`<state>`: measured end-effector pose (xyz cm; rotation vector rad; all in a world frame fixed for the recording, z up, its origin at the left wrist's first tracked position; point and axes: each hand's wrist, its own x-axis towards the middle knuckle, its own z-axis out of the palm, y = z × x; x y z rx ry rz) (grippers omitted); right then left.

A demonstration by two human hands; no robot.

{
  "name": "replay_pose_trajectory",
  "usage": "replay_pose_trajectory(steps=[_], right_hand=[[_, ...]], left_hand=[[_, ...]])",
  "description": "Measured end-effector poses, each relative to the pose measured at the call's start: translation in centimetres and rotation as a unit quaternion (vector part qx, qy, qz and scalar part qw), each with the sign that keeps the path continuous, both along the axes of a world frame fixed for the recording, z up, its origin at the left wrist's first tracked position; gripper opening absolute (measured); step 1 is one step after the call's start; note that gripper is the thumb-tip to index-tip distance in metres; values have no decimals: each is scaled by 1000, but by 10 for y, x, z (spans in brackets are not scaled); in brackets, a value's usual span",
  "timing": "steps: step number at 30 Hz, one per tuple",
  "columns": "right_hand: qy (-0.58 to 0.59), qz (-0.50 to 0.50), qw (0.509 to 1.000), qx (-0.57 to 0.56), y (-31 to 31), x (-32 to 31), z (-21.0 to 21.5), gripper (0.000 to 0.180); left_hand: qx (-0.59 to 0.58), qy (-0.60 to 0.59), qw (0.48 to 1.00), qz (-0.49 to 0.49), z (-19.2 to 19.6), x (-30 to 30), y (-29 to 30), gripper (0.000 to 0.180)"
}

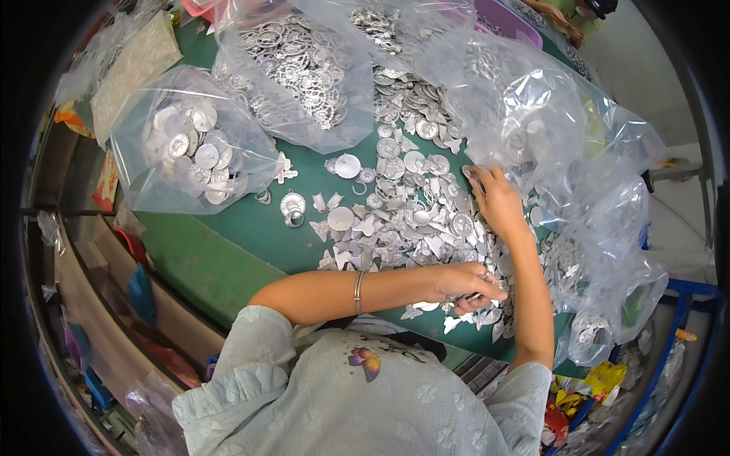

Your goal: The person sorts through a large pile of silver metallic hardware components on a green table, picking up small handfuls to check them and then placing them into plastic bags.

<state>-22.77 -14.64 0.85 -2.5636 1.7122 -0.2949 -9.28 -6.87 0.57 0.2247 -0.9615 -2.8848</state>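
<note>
Silvery metal pieces (411, 216) lie heaped on the green table (243, 235). I see my left hand (464, 285) curled shut on a few pieces at the heap's near edge. My right hand (498, 201) rests flat, fingers spread, on the heap beside clear plastic bags (532, 114).

silver metal pieces (411, 205) glinting | green table (228, 251) showing | clear plastic bags (190, 144) shining | pale floral shirt (342, 395) wearing orange-purple butterfly (366, 359)

- One view only, worn on the person's head, looking steeply down, close over the green table (228, 251).
- Fisheye bends the edges; the person's forearms enter from below.
</note>
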Motion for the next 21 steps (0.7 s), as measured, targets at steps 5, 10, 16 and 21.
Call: replay_pose_trajectory(steps=[5, 10, 16, 21], right_hand=[[45, -14, 997, -63, -4, -8, -11, 20], [31, -81, 996, 4, 2, 8, 4, 22], [10, -79, 997, 5, -11, 3, -9, 30], [-213, -111, 971, 15, -3, -13, -20, 29]], left_hand=[[14, -2, 1000, -3, -1, -1, 2, 37], [-2, -17, 999, 30, -2, 0, 2, 38], [-5, -35, 999, 37, -1, -1, 2, 38], [7, -31, 999, 38, 0, -2, 2, 37]])
